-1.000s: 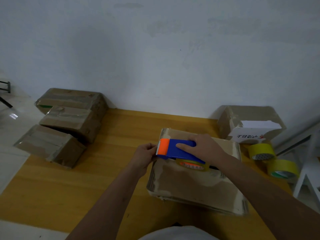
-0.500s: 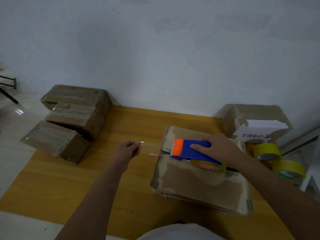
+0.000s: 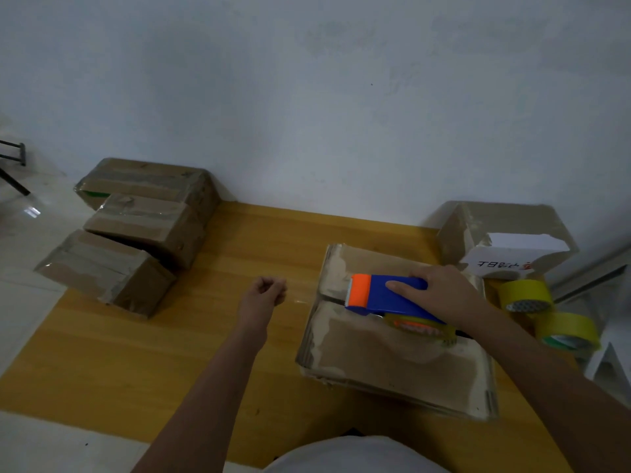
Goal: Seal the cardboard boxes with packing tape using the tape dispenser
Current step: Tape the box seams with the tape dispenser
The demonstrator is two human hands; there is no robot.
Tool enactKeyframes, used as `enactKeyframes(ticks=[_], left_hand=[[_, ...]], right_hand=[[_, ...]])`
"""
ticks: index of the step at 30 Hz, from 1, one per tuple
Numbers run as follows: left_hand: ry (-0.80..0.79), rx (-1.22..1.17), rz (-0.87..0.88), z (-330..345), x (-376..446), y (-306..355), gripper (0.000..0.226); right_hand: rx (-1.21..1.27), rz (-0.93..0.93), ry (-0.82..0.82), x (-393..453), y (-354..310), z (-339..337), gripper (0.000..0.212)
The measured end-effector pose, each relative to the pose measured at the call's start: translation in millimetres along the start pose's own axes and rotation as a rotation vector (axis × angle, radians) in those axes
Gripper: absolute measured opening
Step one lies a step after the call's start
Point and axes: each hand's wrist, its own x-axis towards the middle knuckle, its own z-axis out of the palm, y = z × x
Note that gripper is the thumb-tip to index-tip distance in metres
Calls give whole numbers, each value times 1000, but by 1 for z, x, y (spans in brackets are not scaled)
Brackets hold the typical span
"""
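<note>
Gripping the blue-and-orange tape dispenser (image 3: 386, 295) from above, the right hand (image 3: 440, 291) holds it on the flat cardboard box (image 3: 392, 356) lying on the wooden surface (image 3: 239, 247). Left hand (image 3: 264, 295) hovers beside the box, fingers (image 3: 276, 285) pinched on a clear tape strip (image 3: 300, 301). White label (image 3: 505, 257) writing is unreadable.

A flat cardboard box (image 3: 392, 356) is seen lying on the yellow wooden table (image 3: 170, 353). Three taped boxes (image 3: 136, 233) are stacked at its far left corner. An open box (image 3: 505, 233) and two yellow tape rolls (image 3: 546, 312) are set at the right.
</note>
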Motion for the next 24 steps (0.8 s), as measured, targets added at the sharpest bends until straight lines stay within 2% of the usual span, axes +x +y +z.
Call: enactKeyframes(ticks=[5, 9, 16, 18, 21, 24], left_hand=[[-20, 19, -39, -6, 19, -6, 13], [-50, 58, -126, -3, 27, -23, 14], [-119, 69, -251, 24, 24, -48, 14], [-156, 179, -228, 35, 19, -51, 15], [-204, 481, -114, 41, 19, -46, 19], [-277, 796, -77, 31, 28, -37, 65]], right_hand=[[-26, -2, 11, 4, -5, 5, 72], [-68, 0, 13, 6, -8, 8, 61], [-39, 38, 11, 6, -4, 11, 66], [-30, 42, 15, 5, -4, 11, 70], [-18, 38, 21, 4, -5, 10, 73], [-15, 51, 5, 4, -5, 9, 71]])
